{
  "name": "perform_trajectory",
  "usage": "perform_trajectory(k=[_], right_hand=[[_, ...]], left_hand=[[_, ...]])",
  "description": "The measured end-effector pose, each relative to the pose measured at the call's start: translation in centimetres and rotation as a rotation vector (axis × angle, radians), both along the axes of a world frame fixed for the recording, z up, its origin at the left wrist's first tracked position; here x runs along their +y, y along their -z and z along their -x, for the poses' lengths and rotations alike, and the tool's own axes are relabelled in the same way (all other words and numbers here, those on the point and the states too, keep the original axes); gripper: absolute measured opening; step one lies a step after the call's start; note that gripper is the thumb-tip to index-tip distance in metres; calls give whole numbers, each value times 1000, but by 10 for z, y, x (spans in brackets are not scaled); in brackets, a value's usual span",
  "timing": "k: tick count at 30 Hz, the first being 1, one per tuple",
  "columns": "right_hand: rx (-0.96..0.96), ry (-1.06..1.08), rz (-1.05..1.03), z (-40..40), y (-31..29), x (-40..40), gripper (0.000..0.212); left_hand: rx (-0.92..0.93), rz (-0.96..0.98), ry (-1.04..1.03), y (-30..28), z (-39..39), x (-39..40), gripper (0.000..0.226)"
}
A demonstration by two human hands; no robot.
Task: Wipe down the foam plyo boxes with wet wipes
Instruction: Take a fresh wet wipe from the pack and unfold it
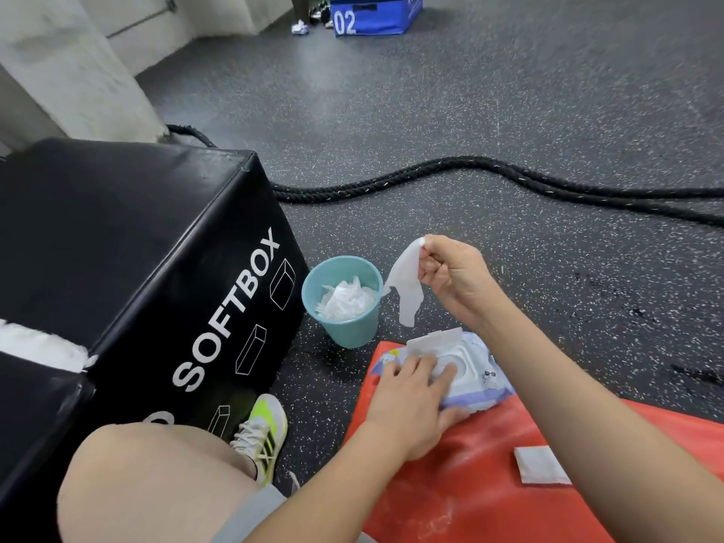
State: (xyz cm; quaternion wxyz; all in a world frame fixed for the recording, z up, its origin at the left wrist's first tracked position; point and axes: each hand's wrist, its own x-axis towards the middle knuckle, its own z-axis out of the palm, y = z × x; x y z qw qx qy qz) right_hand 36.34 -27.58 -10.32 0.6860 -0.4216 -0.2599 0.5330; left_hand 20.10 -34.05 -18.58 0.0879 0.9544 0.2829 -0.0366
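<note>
Wipe (405, 284) hangs pinched in the right hand (450, 276) above the pack (470, 370), which sits on the red mat's (489, 484) far corner under the flat, pressing left hand (415, 401). Keep the pack pinned, lift the sheet clear, then shake it open before the black box (129, 248).

A thick black rope (450, 174) runs across the speckled rubber floor (509, 92) from 9 o'clock to 3 o'clock, passing behind the centre of view. A teal bin (344, 331) stands at centre and holds crumpled white material. A shoe (260, 433) with yellow and black markings rests on the floor at 7 o'clock. A concrete pillar (74, 72) rises at 10 o'clock. Small items lie at 12 o'clock, too blurred to identify.
</note>
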Motion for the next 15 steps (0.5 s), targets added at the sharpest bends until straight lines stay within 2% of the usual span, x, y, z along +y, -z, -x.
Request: perform_trajectory(k=[2,4,6,9,12,15], right_hand=[[-12,-10,5,2,3,-1,22],[-22,-12,7,2,5,-2,25],[-15,-11,0,2,7,-3,23],[-6,-20,-1,1,9,-4,20],[-19,-20,10,1,9,-5,18],[4,-30,9,1,8,-7,19]], left_hand=[[-123,-27,0,-6,-1,-1,63],[-395,-116,-7,-11,0,1,39],[-569,-184,-88,-13,1,6,36],[-544,-102,-245,-15,2,13,49],[-539,-41,-226,-14,5,10,32],[-455,80,-253,-9,5,6,43]])
